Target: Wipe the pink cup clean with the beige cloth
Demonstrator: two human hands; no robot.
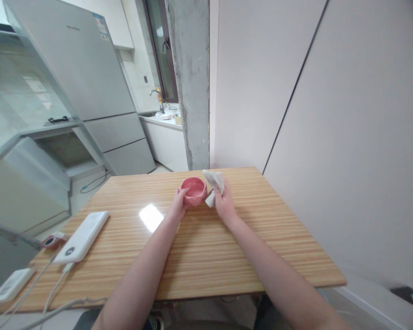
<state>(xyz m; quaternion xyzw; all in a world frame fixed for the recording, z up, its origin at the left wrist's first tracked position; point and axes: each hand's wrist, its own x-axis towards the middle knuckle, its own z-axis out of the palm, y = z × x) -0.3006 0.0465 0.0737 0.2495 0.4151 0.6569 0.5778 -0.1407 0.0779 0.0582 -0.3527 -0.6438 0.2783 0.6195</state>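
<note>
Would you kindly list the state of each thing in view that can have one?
Bowl, mouth up
Cloth, bunched
Left hand, closed on the bowl
Right hand, closed on the cloth
Fridge, doors shut
Power bank, lying flat, cable at its near end

Nothing is legible, including the logo (73, 28) and label (100, 26) on the refrigerator (75, 68).

Bright light, white glare on table (206, 261), stretched edges
</note>
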